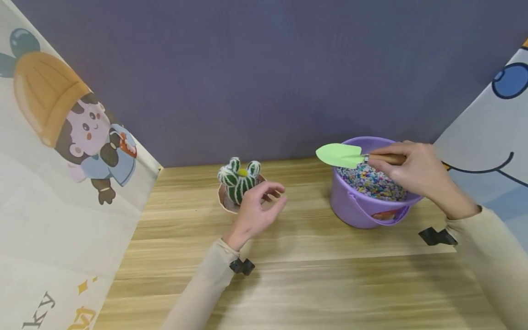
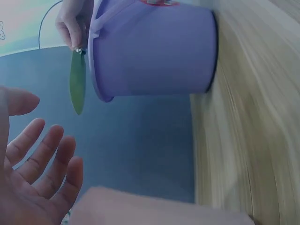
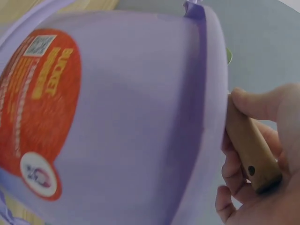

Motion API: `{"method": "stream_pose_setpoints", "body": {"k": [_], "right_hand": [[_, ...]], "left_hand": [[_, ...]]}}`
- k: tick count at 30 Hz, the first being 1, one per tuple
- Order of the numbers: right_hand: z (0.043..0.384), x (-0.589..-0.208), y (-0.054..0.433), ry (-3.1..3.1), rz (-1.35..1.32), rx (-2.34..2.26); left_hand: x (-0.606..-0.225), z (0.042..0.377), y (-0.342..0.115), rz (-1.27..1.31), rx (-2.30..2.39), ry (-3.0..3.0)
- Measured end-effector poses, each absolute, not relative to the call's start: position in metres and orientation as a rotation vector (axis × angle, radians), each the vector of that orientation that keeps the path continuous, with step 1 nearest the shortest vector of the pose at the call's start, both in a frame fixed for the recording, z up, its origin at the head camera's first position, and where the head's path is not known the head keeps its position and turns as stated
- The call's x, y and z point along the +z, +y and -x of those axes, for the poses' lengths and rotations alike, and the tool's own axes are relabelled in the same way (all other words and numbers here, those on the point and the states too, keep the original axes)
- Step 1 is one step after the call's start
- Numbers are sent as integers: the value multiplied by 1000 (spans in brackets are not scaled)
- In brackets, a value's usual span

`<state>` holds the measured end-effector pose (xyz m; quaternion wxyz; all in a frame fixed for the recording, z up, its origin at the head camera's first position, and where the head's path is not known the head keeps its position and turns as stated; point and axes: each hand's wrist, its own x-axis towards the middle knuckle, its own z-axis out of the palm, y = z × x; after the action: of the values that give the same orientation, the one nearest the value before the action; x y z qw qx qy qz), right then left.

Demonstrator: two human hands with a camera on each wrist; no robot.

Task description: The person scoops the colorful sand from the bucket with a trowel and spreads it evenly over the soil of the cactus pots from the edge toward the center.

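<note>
My right hand [image 1: 416, 167] grips the wooden handle [image 3: 253, 145] of a small trowel with a light green blade [image 1: 339, 155]. It holds the trowel over the purple bucket [image 1: 350, 208], the blade pointing left past the rim. Small multicoloured granules [image 1: 373, 183] fill much of the bucket. My left hand [image 1: 257, 208] hovers beside a potted cactus [image 1: 240, 183], its fingers loosely bent with nothing between them. The cactus is green with white stripes and a yellow top; my left hand hides part of its pot [image 1: 222, 199]. In the left wrist view the left palm [image 2: 35, 187] faces the bucket.
A wooden table [image 1: 313, 284] carries the pot and bucket. Behind them rises a dark grey-blue panel [image 1: 268, 82]. Printed white panels flank the table, with a cartoon figure [image 1: 90, 123] on the left one. The bucket's handle [image 1: 379, 220] hangs down its front.
</note>
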<state>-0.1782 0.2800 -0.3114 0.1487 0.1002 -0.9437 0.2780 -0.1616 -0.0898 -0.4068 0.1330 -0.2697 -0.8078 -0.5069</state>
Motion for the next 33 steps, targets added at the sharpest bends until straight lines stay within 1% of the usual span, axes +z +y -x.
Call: {"method": "stream_pose_setpoints", "body": {"k": [7, 17, 21, 33], "right_hand": [[178, -315, 298, -2741, -214, 800], [176, -323, 321, -2776, -174, 778], [173, -326, 330, -2782, -164, 751], [177, -341, 331, -2826, -300, 611]], "left_hand": [[-399, 162, -76, 846, -1493, -2347], [-400, 166, -59, 868, -1297, -2517], [-400, 170, -50, 871, -1288, -2553], [-399, 173, -12, 964, -1307, -2604]]}}
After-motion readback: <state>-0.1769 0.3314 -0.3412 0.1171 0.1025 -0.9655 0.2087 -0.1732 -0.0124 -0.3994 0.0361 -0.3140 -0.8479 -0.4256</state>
